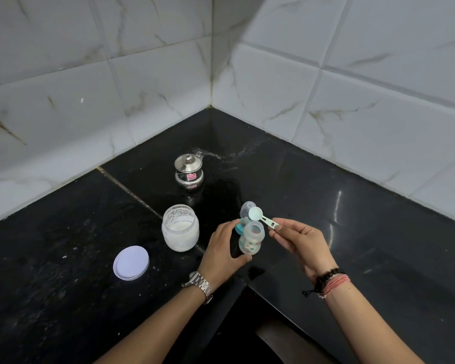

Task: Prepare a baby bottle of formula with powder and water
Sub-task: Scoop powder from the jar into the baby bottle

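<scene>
Black stone worktop [326, 179] — left hand [221, 248] grips the open baby bottle [251, 239]; right hand [300, 239] pinches a seemingly empty green scoop [260, 218] above it.

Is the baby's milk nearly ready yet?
Not yet. Done: the powder jar is open, its white lid lies on the counter, and the bottle is uncapped. Now: the left hand holds the bottle, the right hand holds the scoop over it. Left: water, nipple, shaking.

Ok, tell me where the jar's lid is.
Head view: the white lid lies flat on the black counter, lower left of the open powder jar.
</scene>
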